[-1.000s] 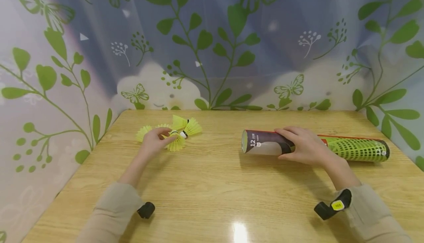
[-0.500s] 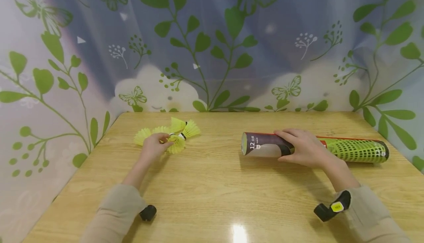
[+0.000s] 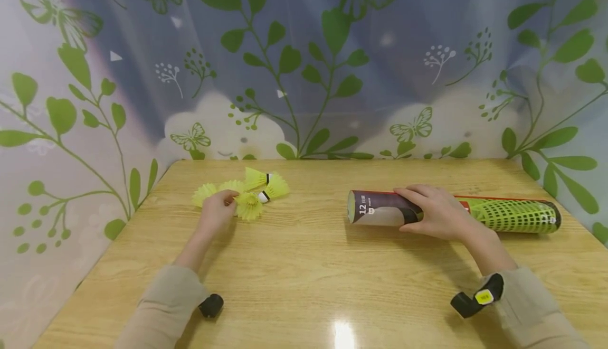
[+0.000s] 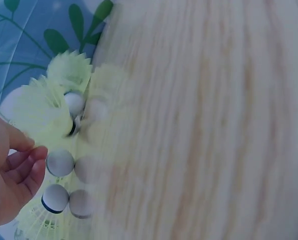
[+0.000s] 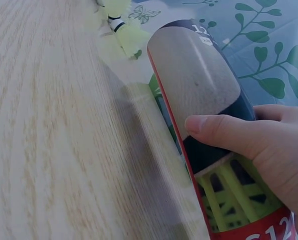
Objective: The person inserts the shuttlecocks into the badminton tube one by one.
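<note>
Several yellow shuttlecocks with white corks lie in a cluster at the far left of the table. My left hand (image 3: 217,213) is at the near side of the cluster; its thumb and forefinger pinch the skirt edge of the nearest shuttlecock (image 3: 249,207). In the left wrist view, two corks (image 4: 60,162) sit just beside the fingertips. My right hand (image 3: 439,211) grips the middle of a printed shuttlecock tube (image 3: 515,214) from above, thumb on the near side. The tube lies crosswise, its pale left end toward the shuttlecocks. A shadow shows beneath that end.
The wooden table (image 3: 304,264) runs back to a leaf-patterned curtain (image 3: 304,74), which also hangs along the left and right sides. Two more shuttlecocks (image 3: 276,186) lie at the right of the cluster. A black camera mount (image 3: 477,297) sits at the right wrist.
My left hand has drawn slightly to the left, and the nearest shuttlecock has shifted a little apart from the cork beside it. The right hand and the tube have hardly moved.
</note>
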